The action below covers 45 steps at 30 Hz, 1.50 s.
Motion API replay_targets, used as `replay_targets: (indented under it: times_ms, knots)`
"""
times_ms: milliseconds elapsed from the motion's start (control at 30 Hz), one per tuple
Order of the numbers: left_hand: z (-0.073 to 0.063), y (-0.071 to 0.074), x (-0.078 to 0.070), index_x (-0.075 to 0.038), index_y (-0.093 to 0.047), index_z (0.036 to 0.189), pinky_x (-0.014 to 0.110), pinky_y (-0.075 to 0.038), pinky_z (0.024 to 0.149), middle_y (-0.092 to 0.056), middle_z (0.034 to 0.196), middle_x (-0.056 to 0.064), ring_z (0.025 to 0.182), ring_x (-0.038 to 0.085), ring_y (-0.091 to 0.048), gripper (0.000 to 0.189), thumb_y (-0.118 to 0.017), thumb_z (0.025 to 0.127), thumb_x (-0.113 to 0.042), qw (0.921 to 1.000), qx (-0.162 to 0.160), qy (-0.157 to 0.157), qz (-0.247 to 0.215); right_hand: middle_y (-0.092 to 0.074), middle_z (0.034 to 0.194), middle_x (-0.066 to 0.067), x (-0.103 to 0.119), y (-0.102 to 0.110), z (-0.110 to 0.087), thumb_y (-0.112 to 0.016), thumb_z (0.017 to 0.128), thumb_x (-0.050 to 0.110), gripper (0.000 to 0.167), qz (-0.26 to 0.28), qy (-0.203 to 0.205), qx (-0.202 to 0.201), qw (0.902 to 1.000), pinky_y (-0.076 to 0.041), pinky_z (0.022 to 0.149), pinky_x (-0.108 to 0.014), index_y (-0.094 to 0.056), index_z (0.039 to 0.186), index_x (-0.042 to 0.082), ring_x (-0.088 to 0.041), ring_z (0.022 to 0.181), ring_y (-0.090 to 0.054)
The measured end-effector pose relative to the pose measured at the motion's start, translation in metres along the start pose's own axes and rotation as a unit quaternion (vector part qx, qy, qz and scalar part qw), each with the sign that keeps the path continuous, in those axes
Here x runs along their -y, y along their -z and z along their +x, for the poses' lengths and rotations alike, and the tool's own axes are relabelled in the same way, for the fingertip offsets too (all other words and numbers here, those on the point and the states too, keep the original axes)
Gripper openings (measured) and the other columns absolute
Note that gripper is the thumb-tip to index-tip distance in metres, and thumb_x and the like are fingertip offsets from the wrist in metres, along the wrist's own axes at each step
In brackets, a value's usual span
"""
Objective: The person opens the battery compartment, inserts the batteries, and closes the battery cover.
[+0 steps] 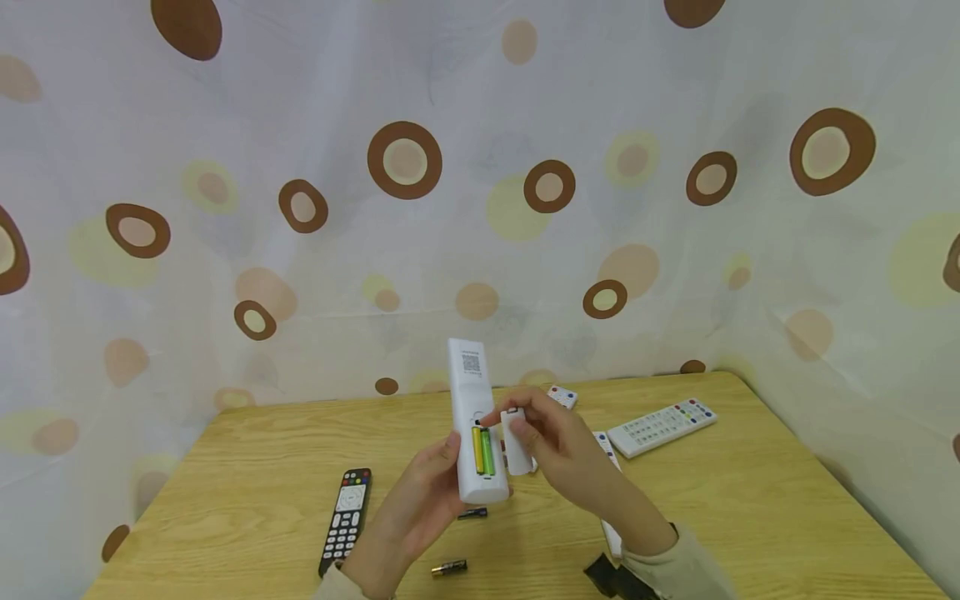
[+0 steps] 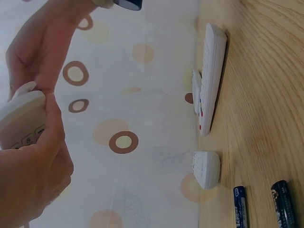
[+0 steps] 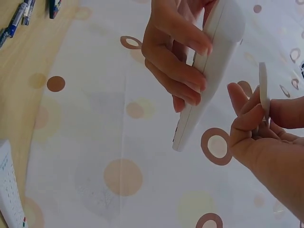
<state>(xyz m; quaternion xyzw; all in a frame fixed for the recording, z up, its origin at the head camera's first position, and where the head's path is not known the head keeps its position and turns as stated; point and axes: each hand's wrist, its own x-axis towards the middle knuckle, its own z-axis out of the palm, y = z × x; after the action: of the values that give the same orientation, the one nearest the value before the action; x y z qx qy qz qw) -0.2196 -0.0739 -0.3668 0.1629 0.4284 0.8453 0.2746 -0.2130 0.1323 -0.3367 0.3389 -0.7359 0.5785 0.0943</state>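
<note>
My left hand grips a long white remote upright above the table, back facing me, battery bay uncovered with a yellow and a green battery inside. My right hand pinches the white battery cover just right of the bay. In the right wrist view the cover is held between thumb and fingers beside the remote, apart from it. The left wrist view shows the remote's end in my left hand.
On the wooden table lie a black remote, two loose dark batteries, a white remote at the right and other white remotes partly hidden behind my right hand. A spotted curtain hangs behind and to the right.
</note>
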Motion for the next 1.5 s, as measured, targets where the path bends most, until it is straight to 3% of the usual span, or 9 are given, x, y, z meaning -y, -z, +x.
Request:
replay_targets:
  times_ms: [333,467,667,800,967,1200,1500]
  knots:
    - [0.0,-0.002,-0.001,0.006,-0.015,0.149,0.045,-0.041,0.103,-0.048,0.134,0.009,0.123,0.025,-0.048,0.058,-0.029,0.106,-0.03,1.0,0.003,-0.002,0.008,-0.065,0.118,-0.01,0.004,-0.004,-0.008,-0.049,0.099,0.004,0.02,-0.073,0.026,0.026,0.9966,-0.055,0.067,-0.029,-0.059,0.117,0.008,-0.012,0.087,-0.064]
    - [0.0,-0.002,0.0,0.007,-0.015,0.149,0.045,-0.039,0.104,-0.048,0.134,0.009,0.124,0.025,-0.047,0.057,-0.029,0.106,-0.028,0.9999,0.007,-0.006,0.01,-0.067,0.117,-0.008,0.003,-0.005,-0.009,-0.051,0.098,0.005,0.019,-0.111,0.04,0.036,0.9923,-0.055,0.066,-0.027,-0.058,0.115,0.01,-0.011,0.085,-0.067]
    - [-0.001,0.0,-0.001,0.007,-0.016,0.149,0.048,-0.038,0.105,-0.045,0.138,0.011,0.126,0.026,-0.045,0.059,-0.03,0.106,-0.03,0.9997,0.002,-0.006,0.023,-0.066,0.12,-0.007,0.003,-0.004,-0.009,-0.052,0.098,0.006,0.016,-0.124,0.045,0.051,0.99,-0.055,0.066,-0.026,-0.058,0.112,0.01,-0.009,0.085,-0.066]
    - [-0.002,0.001,-0.002,0.007,-0.016,0.149,0.046,-0.039,0.104,-0.046,0.136,0.01,0.125,0.026,-0.046,0.06,-0.029,0.106,-0.032,0.9996,0.012,-0.007,0.023,-0.066,0.119,-0.008,0.004,-0.004,-0.007,-0.051,0.098,0.004,0.019,-0.086,0.042,0.046,0.9944,-0.055,0.068,-0.028,-0.059,0.115,0.009,-0.012,0.087,-0.066]
    - [-0.002,0.005,-0.001,0.004,-0.016,0.15,0.052,-0.039,0.103,-0.047,0.137,0.011,0.124,0.029,-0.047,0.057,-0.031,0.106,-0.029,0.9994,0.03,-0.011,0.01,-0.064,0.107,-0.007,0.005,-0.004,-0.005,-0.054,0.097,0.005,0.017,-0.037,0.009,-0.006,0.9992,-0.052,0.066,-0.028,-0.062,0.112,0.006,-0.012,0.08,-0.057]
    - [-0.001,0.005,0.001,0.002,-0.016,0.151,0.055,-0.037,0.104,-0.047,0.138,0.011,0.123,0.028,-0.047,0.056,-0.031,0.106,-0.028,0.9999,0.016,-0.002,0.0,-0.059,0.097,-0.009,0.003,-0.003,0.0,-0.058,0.095,0.002,0.018,0.019,0.008,-0.064,0.9978,-0.053,0.066,-0.026,-0.064,0.111,-0.001,-0.014,0.075,-0.056]
    - [-0.001,0.003,0.002,0.002,-0.031,0.145,0.051,-0.042,0.101,-0.054,0.125,0.01,0.115,0.026,-0.052,0.049,-0.03,0.106,-0.028,0.9995,0.03,-0.009,-0.005,-0.061,0.097,-0.011,-0.005,-0.01,0.004,-0.059,0.094,0.005,0.021,0.077,-0.017,-0.064,0.9948,-0.055,0.066,-0.029,-0.065,0.113,-0.002,-0.013,0.075,-0.06]
